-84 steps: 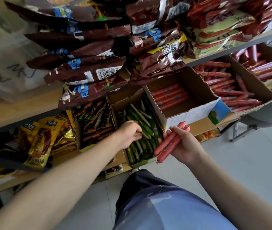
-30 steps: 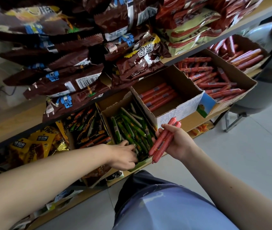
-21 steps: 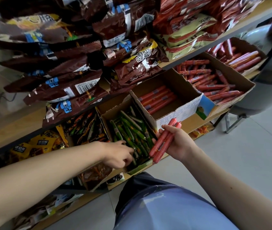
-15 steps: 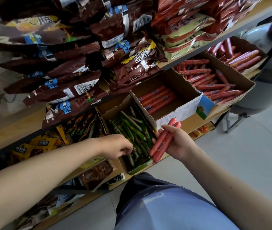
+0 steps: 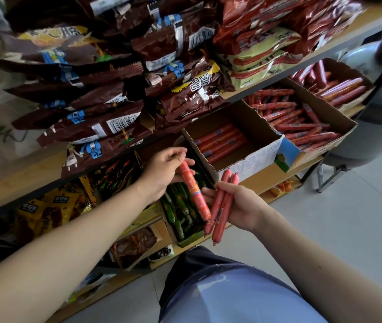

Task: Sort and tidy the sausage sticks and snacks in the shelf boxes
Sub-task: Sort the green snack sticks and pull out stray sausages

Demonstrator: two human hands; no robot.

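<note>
Head view: left hand pinches one red sausage stick over the box of green sticks; right hand is closed round a bundle of red sticks just beside it. Looks midway: reds gathered, not yet dropped into the half-filled red-stick box
</note>
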